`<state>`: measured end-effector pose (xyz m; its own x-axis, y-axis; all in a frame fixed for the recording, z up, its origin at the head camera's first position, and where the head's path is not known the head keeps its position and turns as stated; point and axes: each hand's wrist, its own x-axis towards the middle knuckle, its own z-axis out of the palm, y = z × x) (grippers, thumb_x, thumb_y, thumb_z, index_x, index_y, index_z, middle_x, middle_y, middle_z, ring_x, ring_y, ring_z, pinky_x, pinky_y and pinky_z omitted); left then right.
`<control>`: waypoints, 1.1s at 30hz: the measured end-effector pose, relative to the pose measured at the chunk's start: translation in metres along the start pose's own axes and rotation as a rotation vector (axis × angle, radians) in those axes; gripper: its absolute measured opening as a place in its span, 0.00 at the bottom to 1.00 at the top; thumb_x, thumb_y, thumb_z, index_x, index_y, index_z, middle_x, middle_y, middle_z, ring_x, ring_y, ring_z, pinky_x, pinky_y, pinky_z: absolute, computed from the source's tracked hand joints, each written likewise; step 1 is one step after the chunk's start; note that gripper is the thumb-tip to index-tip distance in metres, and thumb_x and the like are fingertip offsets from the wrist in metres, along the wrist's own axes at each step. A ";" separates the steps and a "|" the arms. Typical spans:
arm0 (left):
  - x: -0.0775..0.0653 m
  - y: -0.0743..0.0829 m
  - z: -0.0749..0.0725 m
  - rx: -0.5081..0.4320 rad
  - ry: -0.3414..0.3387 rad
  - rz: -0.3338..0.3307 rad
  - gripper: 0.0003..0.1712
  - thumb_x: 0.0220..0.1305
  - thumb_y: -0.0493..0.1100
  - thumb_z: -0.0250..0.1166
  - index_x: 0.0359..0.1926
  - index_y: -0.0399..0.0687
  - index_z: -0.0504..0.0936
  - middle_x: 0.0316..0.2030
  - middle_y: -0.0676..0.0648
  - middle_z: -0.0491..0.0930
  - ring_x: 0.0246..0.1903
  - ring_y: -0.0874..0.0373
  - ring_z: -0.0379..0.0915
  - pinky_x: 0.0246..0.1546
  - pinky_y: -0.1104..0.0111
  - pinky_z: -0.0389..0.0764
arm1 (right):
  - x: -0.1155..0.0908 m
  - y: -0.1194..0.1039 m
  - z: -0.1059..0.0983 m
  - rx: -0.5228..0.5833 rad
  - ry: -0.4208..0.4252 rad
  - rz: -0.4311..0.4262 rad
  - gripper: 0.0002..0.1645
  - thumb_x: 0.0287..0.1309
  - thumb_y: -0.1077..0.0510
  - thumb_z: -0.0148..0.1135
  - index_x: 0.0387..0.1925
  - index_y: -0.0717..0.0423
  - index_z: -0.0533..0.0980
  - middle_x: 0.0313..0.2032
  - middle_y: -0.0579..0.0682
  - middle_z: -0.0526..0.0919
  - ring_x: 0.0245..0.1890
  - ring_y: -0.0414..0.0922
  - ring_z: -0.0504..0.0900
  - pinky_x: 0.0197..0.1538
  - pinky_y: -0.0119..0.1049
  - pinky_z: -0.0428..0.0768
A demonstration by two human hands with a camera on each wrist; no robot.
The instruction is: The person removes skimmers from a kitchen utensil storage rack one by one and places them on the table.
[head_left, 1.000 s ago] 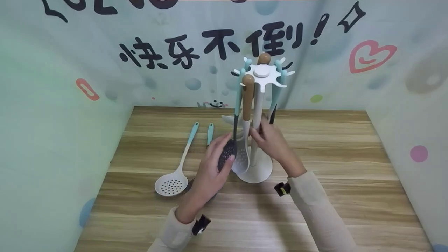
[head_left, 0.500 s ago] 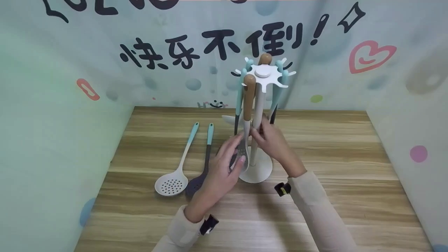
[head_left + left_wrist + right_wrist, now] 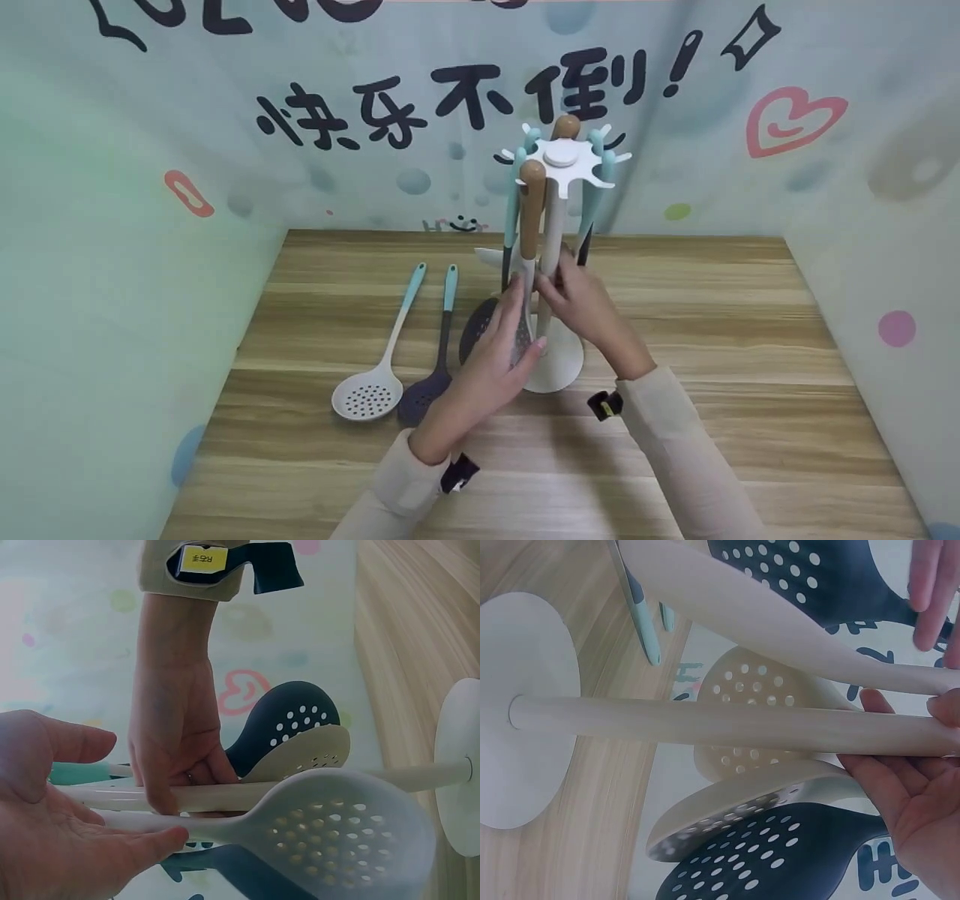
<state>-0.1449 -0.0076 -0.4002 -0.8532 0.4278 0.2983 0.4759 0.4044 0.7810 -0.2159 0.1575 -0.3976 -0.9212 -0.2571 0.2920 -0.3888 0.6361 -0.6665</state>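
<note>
A white utensil stand [image 3: 551, 232] holds several hanging skimmers by hooks at its top. My right hand [image 3: 589, 300] grips its pole about halfway up; in the right wrist view, fingers curl around the pole [image 3: 742, 726]. My left hand [image 3: 491, 356] is at the white skimmer [image 3: 341, 832] with the wooden handle [image 3: 532, 214]. Its fingers are fairly straight and touch or nearly touch that skimmer's neck in the left wrist view. A dark skimmer [image 3: 474, 326] hangs just left of my left hand, partly hidden by it.
On the wooden table [image 3: 712, 337], a white skimmer [image 3: 367, 394] and a dark turner-like utensil [image 3: 424, 394], both turquoise-handled, lie at the left. The stand's round base [image 3: 559, 371] rests on the table. A printed backdrop [image 3: 375, 180] stands behind and at the sides.
My left hand has moved right, from the dark hanging skimmer to the white wooden-handled one. The dark skimmer now shows left of the hand. My right hand stays on the pole.
</note>
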 end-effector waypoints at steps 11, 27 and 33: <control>0.013 -0.006 0.007 -0.049 0.006 -0.025 0.46 0.69 0.46 0.51 0.71 0.44 0.27 0.73 0.42 0.33 0.72 0.50 0.36 0.69 0.55 0.49 | 0.001 0.000 0.001 -0.014 0.014 -0.014 0.15 0.65 0.56 0.50 0.45 0.65 0.68 0.23 0.54 0.77 0.24 0.47 0.76 0.29 0.40 0.75; 0.014 -0.010 0.009 -0.114 0.146 0.013 0.30 0.67 0.37 0.53 0.66 0.36 0.54 0.54 0.39 0.65 0.55 0.50 0.67 0.58 0.60 0.70 | 0.000 0.001 0.002 0.009 0.010 -0.001 0.16 0.64 0.59 0.51 0.47 0.68 0.68 0.31 0.59 0.80 0.30 0.49 0.79 0.33 0.43 0.79; 0.013 -0.010 0.008 -0.118 0.148 0.023 0.24 0.66 0.38 0.55 0.59 0.36 0.61 0.51 0.40 0.68 0.51 0.51 0.69 0.55 0.61 0.72 | 0.000 0.000 0.002 0.018 0.006 -0.003 0.19 0.65 0.58 0.51 0.51 0.69 0.67 0.37 0.63 0.81 0.37 0.53 0.82 0.40 0.49 0.80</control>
<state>-0.1589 0.0005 -0.4088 -0.8687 0.3087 0.3873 0.4746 0.2950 0.8293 -0.2161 0.1563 -0.3991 -0.9198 -0.2544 0.2987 -0.3921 0.6216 -0.6781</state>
